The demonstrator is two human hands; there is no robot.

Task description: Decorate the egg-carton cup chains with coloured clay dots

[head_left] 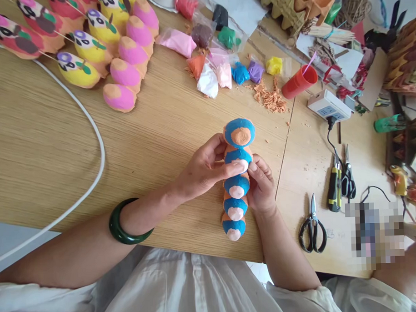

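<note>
Between my hands is an egg-carton strip (237, 187), a row of several orange bumps covered in blue clay. The lower bumps have pale pink clay on their tips, while the top one shows a bare orange tip. My left hand (208, 163) grips the strip from the left, its thumb lying across the second bump from the top. Under that thumb is a pale pink clay patch (243, 165), partly covered. My right hand (262, 181) is closed on the strip's right side, thumb and finger at the edge of the same patch; its other fingers are partly hidden.
Painted egg-carton strips (121, 96) stand at upper left beside a white cable (100, 150). Bagged coloured clay (208, 81), orange shavings (271, 97) and a red cup (299, 81) lie beyond. Scissors (313, 227), a utility knife (334, 188) and a power strip (329, 105) are right. Another person's arm (403, 267) enters lower right.
</note>
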